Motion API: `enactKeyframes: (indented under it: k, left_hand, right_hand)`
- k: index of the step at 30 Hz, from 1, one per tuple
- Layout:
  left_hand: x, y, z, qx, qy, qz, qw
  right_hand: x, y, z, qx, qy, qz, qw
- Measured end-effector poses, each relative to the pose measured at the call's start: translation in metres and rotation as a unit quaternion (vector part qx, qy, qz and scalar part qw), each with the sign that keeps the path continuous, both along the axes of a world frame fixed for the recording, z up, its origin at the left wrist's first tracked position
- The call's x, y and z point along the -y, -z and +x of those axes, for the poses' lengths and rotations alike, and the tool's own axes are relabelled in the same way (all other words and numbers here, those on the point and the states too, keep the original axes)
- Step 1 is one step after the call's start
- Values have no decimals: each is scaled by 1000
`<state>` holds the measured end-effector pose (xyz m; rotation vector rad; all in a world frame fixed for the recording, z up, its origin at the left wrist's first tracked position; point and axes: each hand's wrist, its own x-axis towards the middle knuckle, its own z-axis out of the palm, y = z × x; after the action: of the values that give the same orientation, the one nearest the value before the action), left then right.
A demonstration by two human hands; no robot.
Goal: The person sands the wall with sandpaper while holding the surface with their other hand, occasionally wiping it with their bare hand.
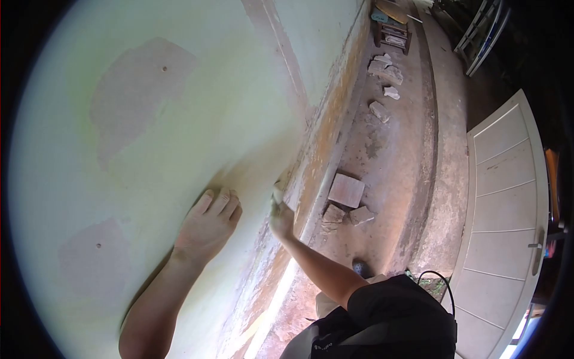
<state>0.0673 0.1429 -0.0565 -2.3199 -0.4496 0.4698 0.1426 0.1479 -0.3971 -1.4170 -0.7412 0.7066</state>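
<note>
Pressing flat on the green wall (197, 137), the left hand (206, 226) points its fingers upward; the right hand (281, 220) grips a pale pad (278, 192), its long axis unclear.

- A bare dirt floor (388, 158) stretched away, stained and dusty.
- A square slab (346, 190) lay flat on it.
- Two broken pieces (333, 213) (361, 215) sat just beside the slab, on its near side.
- Pale rubble chunks (379, 111) lay in a loose row farther along the floor.
- A small wooden crate (394, 35) stood at the far end, beyond the rubble.
- A raised concrete strip (451, 149) ran the length of the floor.
- A white panelled door (508, 203) stood on the right, with a metal handle (537, 245) near its edge.
- A black cable (436, 280) looped close to the door's lower corner.
- A metal frame (481, 36) leaned in the far right corner.
</note>
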Motion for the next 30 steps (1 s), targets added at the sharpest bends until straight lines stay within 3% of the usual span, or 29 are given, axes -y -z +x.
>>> enactKeyframes:
  k: [1, 3, 5, 9, 13, 15, 17, 18, 19, 21, 24, 27, 29, 30]
  left_hand:
    - [1, 0, 2, -1, 5, -2, 1000]
    - [1, 1, 2, 15, -19, -18, 1000]
    - [2, 3, 1, 13, -20, -16, 1000]
    - [1, 7, 3, 41, -44, -19, 998]
    - [2, 6, 6, 51, -57, -32, 997]
    - [1, 6, 8, 60, -63, -35, 996]
    - [1, 6, 8, 65, -64, -41, 995]
    - [2, 6, 8, 69, -68, -47, 994]
    - [2, 7, 8, 69, -66, -46, 994]
    - [2, 7, 8, 88, -68, -59, 992]
    - [2, 6, 8, 91, -61, -57, 992]
    - [2, 8, 8, 92, -67, -57, 992]
    - [1, 9, 8, 91, -68, -52, 992]
    - [1, 9, 8, 83, -65, -48, 993]
  right_hand:
    - [9, -7, -2, 119, 36, 66, 990]
    - [5, -10, 11, -14, -32, 4, 999]
    - [-20, -7, 27, 24, 17, -81, 996]
    - [-69, 32, 50, 141, 122, -74, 980]
    - [-46, -8, 44, 28, 54, -85, 995]
    - [-24, -23, 6, -36, 92, 127, 987]
    - [-6, -40, -16, 51, 92, 127, 986]
    - [-3, -50, -20, -12, 84, 107, 991]
    - [-16, -32, -24, -13, 86, 109, 990]
    - [-54, 1, -26, -134, 123, 52, 982]
    - [-93, -19, 30, -80, 151, -190, 967]
    - [-116, 10, 57, -157, 145, -149, 966]
    - [-85, -9, 39, -51, 130, -150, 979]
    - [-61, -16, 26, -75, 74, -150, 983]
